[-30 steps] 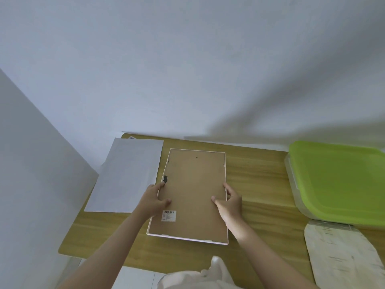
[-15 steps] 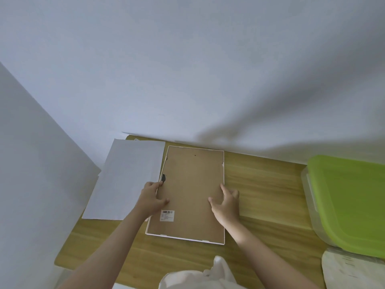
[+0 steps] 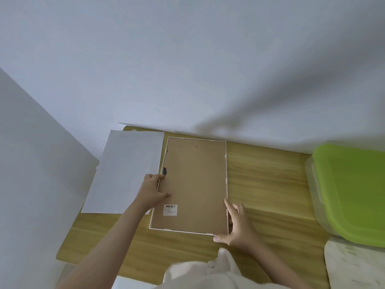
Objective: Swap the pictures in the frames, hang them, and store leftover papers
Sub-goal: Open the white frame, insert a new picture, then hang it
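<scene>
A white picture frame lies face down on the wooden table, its brown backing board up, with a barcode sticker near the front left. My left hand holds the frame's left edge, thumb on the backing, fingers curled round the rim by a black tab. My right hand holds the front right corner, thumb along the front edge and fingers along the right side. A white sheet of paper lies left of the frame, overhanging the table's left edge.
A clear storage box with a green lid stands at the right. In front of it lies a pale printed sheet. White walls close off the back and the left. A white garment shows at the bottom.
My right hand slid from the middle of the frame's right edge down to its front right corner. My left hand stays on the left edge. The view shifted left.
</scene>
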### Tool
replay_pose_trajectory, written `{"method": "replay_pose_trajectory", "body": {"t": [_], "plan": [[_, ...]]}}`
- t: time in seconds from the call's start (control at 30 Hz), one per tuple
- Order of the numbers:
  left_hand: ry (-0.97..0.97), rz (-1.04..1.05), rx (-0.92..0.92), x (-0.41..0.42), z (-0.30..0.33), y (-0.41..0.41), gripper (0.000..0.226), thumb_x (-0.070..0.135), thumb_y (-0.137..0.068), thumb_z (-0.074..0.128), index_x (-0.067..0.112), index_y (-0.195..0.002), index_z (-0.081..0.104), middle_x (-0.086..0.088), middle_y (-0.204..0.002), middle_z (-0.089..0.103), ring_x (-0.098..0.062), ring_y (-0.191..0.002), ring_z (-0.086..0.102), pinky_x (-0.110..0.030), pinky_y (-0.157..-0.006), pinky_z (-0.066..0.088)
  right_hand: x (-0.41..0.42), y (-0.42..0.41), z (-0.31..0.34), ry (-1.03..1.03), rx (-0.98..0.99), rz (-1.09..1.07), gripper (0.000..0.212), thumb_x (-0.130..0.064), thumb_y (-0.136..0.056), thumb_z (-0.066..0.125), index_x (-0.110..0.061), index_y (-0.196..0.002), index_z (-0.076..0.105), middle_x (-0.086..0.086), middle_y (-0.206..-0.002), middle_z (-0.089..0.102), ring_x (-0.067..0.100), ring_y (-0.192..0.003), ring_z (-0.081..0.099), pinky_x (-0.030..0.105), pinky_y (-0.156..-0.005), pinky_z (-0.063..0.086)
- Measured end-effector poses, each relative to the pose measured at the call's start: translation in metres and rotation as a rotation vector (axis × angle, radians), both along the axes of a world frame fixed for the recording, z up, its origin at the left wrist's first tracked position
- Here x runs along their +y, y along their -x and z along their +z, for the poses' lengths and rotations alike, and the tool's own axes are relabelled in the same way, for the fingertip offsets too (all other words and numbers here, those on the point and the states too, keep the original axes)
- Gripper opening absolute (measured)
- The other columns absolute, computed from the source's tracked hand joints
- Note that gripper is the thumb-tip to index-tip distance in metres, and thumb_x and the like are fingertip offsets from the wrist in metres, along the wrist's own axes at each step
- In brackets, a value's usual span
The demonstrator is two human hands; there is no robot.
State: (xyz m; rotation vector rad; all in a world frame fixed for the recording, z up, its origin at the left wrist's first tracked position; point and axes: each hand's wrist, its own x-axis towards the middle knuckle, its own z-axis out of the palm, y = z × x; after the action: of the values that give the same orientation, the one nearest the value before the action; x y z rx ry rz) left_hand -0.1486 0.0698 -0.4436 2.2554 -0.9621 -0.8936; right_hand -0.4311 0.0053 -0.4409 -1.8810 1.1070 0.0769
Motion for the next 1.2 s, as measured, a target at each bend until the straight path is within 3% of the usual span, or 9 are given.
{"method": "replay_pose_trajectory", "body": {"t": [0.23, 0.4, 0.53, 0.83, 1.0, 1.13, 1.2], "plan": [[0.013, 0.041, 0.002, -0.005, 0.001, -0.001, 0.05, 0.012, -0.077, 0.067, 0.011, -0.124, 0.05, -0.002, -0.115, 0.036, -0.018, -0.097, 0.05, -0.027, -0.083, 0.045, -0.001, -0.006, -0.006, 0.035, -0.006, -0.057, 0.127, -0.026, -0.053, 0.09, -0.02, -0.151, 0.009, -0.004, -0.125, 0.025, 0.005, -0.114, 0.03, 0.011, -0.088, 0.026], [0.065, 0.073, -0.006, -0.008, 0.003, -0.001, 0.039, 0.009, -0.08, 0.064, 0.01, -0.117, 0.053, -0.006, -0.121, 0.043, -0.017, -0.095, 0.052, -0.025, -0.077, 0.043, 0.0, -0.004, -0.009, 0.052, -0.018, -0.089, 0.13, -0.03, -0.049, 0.091, -0.022, -0.151, 0.01, -0.006, -0.132, 0.028, 0.016, -0.121, 0.043, 0.025, -0.097, 0.041], [0.095, 0.092, 0.002, -0.006, 0.003, -0.002, 0.035, 0.007, -0.082, 0.061, 0.009, -0.116, 0.053, -0.007, -0.122, 0.047, -0.016, -0.093, 0.053, -0.026, -0.075, 0.043, 0.001, -0.003, -0.01, 0.065, -0.028, -0.102, 0.13, -0.029, -0.048, 0.09, -0.021, -0.151, 0.012, -0.009, -0.126, 0.03, 0.015, -0.112, 0.048, 0.024, -0.094, 0.043], [0.135, 0.147, 0.128, -0.003, 0.005, -0.007, 0.028, 0.0, -0.083, 0.06, 0.011, -0.107, 0.051, -0.006, -0.114, 0.055, -0.02, -0.089, 0.058, -0.023, -0.062, 0.047, 0.001, -0.003, -0.013, 0.055, -0.047, -0.126, 0.131, -0.027, -0.047, 0.091, -0.023, -0.151, 0.012, -0.006, -0.129, 0.031, 0.02, -0.113, 0.048, 0.028, -0.094, 0.044], [0.159, 0.133, 0.123, -0.002, 0.008, -0.005, 0.028, -0.001, -0.083, 0.059, 0.013, -0.106, 0.05, -0.006, -0.113, 0.054, -0.016, -0.086, 0.056, -0.02, -0.062, 0.045, 0.005, -0.003, -0.014, 0.057, -0.085, -0.16, 0.129, -0.025, -0.047, 0.09, -0.025, -0.15, 0.013, -0.005, -0.125, 0.032, 0.017, -0.107, 0.047, 0.03, -0.093, 0.046], [0.169, 0.12, 0.064, -0.001, 0.008, -0.004, 0.03, 0.001, -0.081, 0.062, 0.018, -0.104, 0.051, -0.009, -0.118, 0.047, -0.019, -0.094, 0.054, -0.027, -0.075, 0.045, 0.011, -0.002, -0.015, 0.052, -0.154, -0.223, 0.125, -0.019, -0.046, 0.09, -0.025, -0.148, 0.019, -0.006, -0.126, 0.031, 0.015, -0.11, 0.046, 0.031, -0.094, 0.046], [0.168, 0.111, 0.049, -0.001, 0.01, -0.003, 0.03, 0.003, -0.081, 0.062, 0.02, -0.104, 0.051, -0.007, -0.115, 0.047, -0.02, -0.089, 0.054, -0.028, -0.073, 0.046, 0.012, -0.002, -0.015, 0.042, -0.198, -0.252, 0.12, -0.015, -0.047, 0.09, -0.024, -0.147, 0.023, -0.006, -0.124, 0.032, 0.013, -0.111, 0.045, 0.027, -0.094, 0.045]]}}
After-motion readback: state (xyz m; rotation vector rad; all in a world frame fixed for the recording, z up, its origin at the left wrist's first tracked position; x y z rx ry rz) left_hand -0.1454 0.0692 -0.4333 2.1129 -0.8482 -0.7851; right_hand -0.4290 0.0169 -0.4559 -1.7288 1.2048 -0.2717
